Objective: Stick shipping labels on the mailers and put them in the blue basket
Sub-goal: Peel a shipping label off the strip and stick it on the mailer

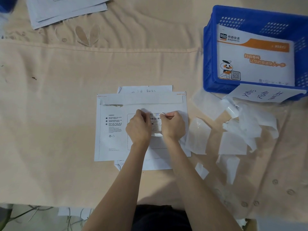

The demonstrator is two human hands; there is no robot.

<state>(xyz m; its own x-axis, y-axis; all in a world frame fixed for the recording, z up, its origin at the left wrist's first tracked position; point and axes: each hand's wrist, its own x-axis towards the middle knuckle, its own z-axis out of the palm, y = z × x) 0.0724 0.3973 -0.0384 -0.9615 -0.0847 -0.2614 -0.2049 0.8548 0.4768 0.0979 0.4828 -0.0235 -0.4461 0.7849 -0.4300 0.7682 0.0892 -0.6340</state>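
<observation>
A white cardboard mailer (113,130) lies flat in the middle of the peach cloth, printed back side up. Over its outlined box I hold a small shipping label (155,122) with a barcode. My left hand (138,128) pinches the label's left edge and my right hand (172,125) pinches its upper right corner. The hands hide much of the label, so I cannot tell whether it touches the mailer. The blue basket (210,64) stands at the upper right with a white and orange express mailer (260,64) inside.
A stack of blank mailers (66,9) lies at the top left. Several peeled backing papers (236,130) are scattered right of the mailer, below the basket. A handwritten paper sign (265,94) hangs on the basket's front. More sheets (158,164) poke out under the mailer.
</observation>
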